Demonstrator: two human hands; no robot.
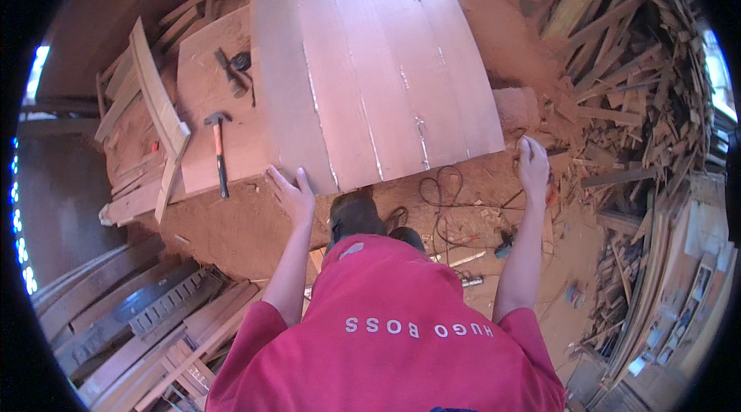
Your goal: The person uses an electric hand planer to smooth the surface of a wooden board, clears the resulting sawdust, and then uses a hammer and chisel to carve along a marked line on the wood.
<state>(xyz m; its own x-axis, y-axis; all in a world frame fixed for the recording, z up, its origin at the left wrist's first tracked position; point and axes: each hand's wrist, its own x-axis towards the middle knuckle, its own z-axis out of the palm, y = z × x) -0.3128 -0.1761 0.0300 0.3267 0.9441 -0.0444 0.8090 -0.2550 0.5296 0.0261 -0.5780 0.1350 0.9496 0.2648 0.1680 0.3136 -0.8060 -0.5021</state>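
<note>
A wide wooden panel (378, 65) of several boards side by side lies in front of me, with pale, shiny lines along its seams. My left hand (292, 194) is at the panel's near left corner, fingers apart, with nothing seen in it. Just off the near right corner is my right hand (532, 169). Its fingers are bent and held together, and whatever they may hold is hidden. Left of the panel, a claw hammer (219, 151) with an orange and black handle lies on a wooden board (197, 103).
A dark hand tool (230, 72) and a small black object (241, 62) lie beyond the hammer. A curved wooden piece (154, 96) leans at the left. Scrap wood (633, 103) is heaped at right; planks (147, 312) are stacked lower left. A cable (441, 215) loops across the dusty floor.
</note>
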